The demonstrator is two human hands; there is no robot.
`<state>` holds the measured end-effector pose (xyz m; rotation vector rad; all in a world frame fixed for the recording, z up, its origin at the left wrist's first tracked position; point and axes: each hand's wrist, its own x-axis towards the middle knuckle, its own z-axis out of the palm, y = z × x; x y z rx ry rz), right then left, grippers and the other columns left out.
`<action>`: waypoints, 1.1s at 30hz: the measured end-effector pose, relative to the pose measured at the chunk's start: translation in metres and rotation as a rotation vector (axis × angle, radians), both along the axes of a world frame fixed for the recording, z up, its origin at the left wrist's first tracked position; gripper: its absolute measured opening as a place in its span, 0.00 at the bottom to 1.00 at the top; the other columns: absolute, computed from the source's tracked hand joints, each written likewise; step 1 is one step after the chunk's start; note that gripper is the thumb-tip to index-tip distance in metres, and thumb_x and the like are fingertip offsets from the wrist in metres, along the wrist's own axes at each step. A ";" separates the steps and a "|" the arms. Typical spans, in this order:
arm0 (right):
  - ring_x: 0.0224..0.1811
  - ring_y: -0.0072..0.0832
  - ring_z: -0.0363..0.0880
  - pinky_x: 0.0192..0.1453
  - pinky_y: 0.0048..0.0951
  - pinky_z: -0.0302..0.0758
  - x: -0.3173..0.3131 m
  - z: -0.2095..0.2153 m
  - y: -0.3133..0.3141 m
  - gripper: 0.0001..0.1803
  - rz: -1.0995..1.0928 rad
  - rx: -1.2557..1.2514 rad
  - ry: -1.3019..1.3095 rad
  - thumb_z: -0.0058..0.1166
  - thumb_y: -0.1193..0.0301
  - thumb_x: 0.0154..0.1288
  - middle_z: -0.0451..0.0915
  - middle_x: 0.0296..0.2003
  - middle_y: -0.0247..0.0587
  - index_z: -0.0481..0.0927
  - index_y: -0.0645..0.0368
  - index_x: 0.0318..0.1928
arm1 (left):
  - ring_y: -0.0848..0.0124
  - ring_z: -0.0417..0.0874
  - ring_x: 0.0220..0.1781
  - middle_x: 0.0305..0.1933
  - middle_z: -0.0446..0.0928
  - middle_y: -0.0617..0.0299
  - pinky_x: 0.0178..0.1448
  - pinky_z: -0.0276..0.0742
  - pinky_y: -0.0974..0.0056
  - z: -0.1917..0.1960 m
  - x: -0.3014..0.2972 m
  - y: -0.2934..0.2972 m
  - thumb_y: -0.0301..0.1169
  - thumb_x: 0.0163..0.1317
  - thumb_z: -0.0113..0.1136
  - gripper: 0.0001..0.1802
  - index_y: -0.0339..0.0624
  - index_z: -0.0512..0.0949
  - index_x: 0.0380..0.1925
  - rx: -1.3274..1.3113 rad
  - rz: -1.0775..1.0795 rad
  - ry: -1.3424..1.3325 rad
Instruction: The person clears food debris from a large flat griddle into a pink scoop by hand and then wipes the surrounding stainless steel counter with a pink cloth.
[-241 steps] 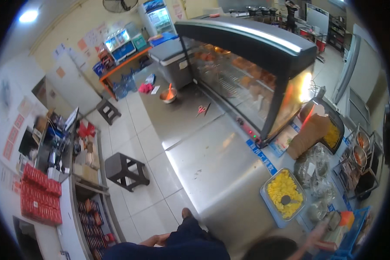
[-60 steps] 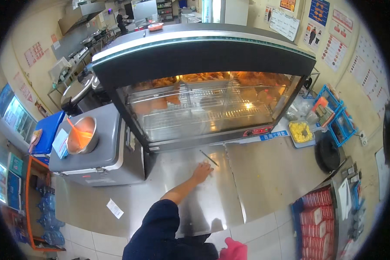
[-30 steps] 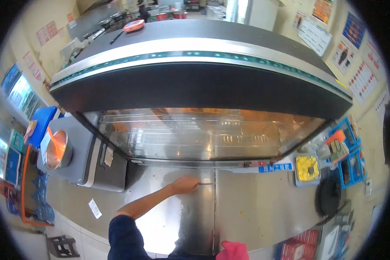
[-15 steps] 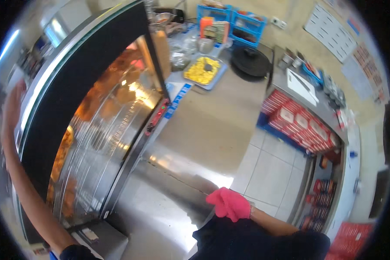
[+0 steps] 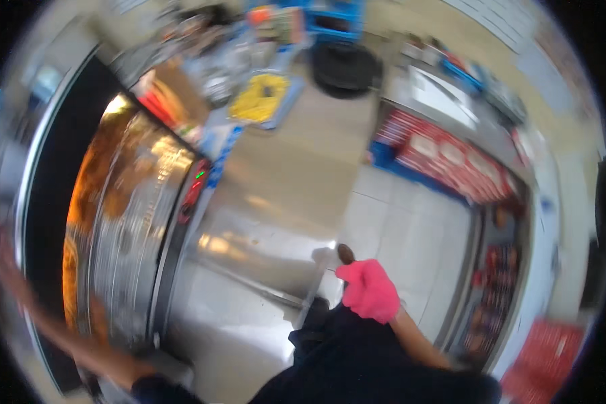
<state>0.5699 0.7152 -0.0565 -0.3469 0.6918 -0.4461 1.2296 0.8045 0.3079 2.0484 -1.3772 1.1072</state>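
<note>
My right hand point(image 5: 370, 293), in a bright pink glove, is closed in front of my dark clothing. From the top of its fist pokes a brown, rounded end point(image 5: 345, 254) of something; the glove hides the rest. My bare left hand point(image 5: 5, 259) reaches out at the far left, beside the outer edge of the glass-fronted heated display cabinet point(image 5: 50, 202). Motion smears its fingers. Behind the cabinet's glass, wire racks point(image 5: 124, 236) and orange-brown food point(image 5: 87, 195) show under warm light.
A steel counter point(image 5: 283, 168) runs beside the cabinet. On it stand a tray of yellow food point(image 5: 259, 97) and a round black lid or pan point(image 5: 345, 69). Stacked red-and-white boxes point(image 5: 451, 158) sit under a side counter with a white board point(image 5: 441, 97). Tiled floor point(image 5: 397, 215) lies between.
My view has swung, so the cabinet and counter sit further left. My right fist is higher, and the brown end now shows plainly above it. My left hand is lower along the cabinet edge.
</note>
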 end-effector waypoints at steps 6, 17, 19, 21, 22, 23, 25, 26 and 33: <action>0.17 0.29 0.68 0.15 0.30 0.60 0.020 0.005 -0.079 0.10 0.466 -0.301 0.099 0.44 0.64 0.73 0.70 0.21 0.38 0.77 0.52 0.37 | 0.59 0.79 0.48 0.39 0.80 0.56 0.59 0.70 0.58 -0.222 -0.307 0.005 0.31 0.69 0.49 0.11 0.38 0.80 0.40 0.125 0.316 0.615; 0.18 0.28 0.67 0.16 0.29 0.59 0.060 -0.007 -0.064 0.10 1.333 -0.319 0.038 0.44 0.63 0.73 0.67 0.21 0.36 0.74 0.52 0.35 | 0.65 0.60 0.75 0.79 0.50 0.58 0.74 0.61 0.49 -0.492 -0.905 0.107 0.65 0.66 0.46 0.43 0.65 0.48 0.76 -1.525 0.271 2.665; 0.18 0.28 0.67 0.16 0.29 0.59 0.061 -0.009 -0.036 0.11 1.453 -0.325 0.001 0.44 0.62 0.73 0.67 0.21 0.36 0.73 0.52 0.34 | 0.66 0.69 0.67 0.70 0.65 0.57 0.69 0.69 0.55 -0.487 -0.945 0.061 0.44 0.68 0.56 0.33 0.45 0.61 0.69 -1.987 0.399 2.372; 0.19 0.28 0.67 0.16 0.29 0.59 0.061 -0.014 0.001 0.11 1.544 -0.314 -0.037 0.44 0.62 0.73 0.67 0.21 0.36 0.73 0.52 0.34 | 0.66 0.70 0.64 0.68 0.66 0.56 0.68 0.70 0.55 -0.504 -0.972 0.041 0.44 0.68 0.56 0.32 0.45 0.62 0.68 -2.151 0.568 2.165; 0.19 0.27 0.67 0.16 0.29 0.59 0.063 -0.020 0.021 0.11 1.589 -0.308 -0.060 0.44 0.62 0.73 0.66 0.21 0.36 0.73 0.52 0.34 | 0.66 0.71 0.63 0.66 0.67 0.56 0.67 0.70 0.55 -0.521 -0.983 0.034 0.44 0.68 0.55 0.32 0.44 0.63 0.67 -2.173 0.670 2.110; 0.19 0.27 0.67 0.16 0.29 0.59 0.063 -0.023 0.040 0.11 1.627 -0.305 -0.078 0.44 0.62 0.73 0.66 0.21 0.35 0.72 0.52 0.34 | 0.66 0.72 0.62 0.65 0.68 0.55 0.66 0.70 0.55 -0.538 -0.992 0.031 0.45 0.68 0.55 0.31 0.44 0.64 0.67 -2.173 0.766 2.074; 0.19 0.27 0.67 0.16 0.29 0.58 0.059 -0.023 0.077 0.11 1.695 -0.296 -0.082 0.43 0.62 0.73 0.66 0.21 0.35 0.72 0.52 0.33 | 0.65 0.73 0.59 0.63 0.69 0.54 0.65 0.71 0.55 -0.571 -1.004 0.032 0.45 0.68 0.55 0.30 0.43 0.65 0.65 -2.129 0.910 2.050; 0.19 0.27 0.67 0.16 0.29 0.58 0.054 -0.020 0.098 0.11 1.738 -0.278 -0.074 0.43 0.62 0.73 0.66 0.21 0.35 0.72 0.52 0.33 | 0.65 0.73 0.58 0.61 0.70 0.54 0.64 0.72 0.55 -0.584 -1.012 0.036 0.45 0.68 0.54 0.30 0.43 0.66 0.65 -2.107 0.987 2.037; 0.20 0.27 0.66 0.17 0.29 0.58 0.060 -0.019 0.271 0.12 2.017 -0.147 0.018 0.43 0.61 0.72 0.64 0.20 0.34 0.70 0.52 0.31 | 0.64 0.77 0.49 0.52 0.76 0.52 0.59 0.74 0.55 -0.648 -1.020 0.177 0.47 0.68 0.52 0.28 0.40 0.71 0.61 -1.616 1.135 2.173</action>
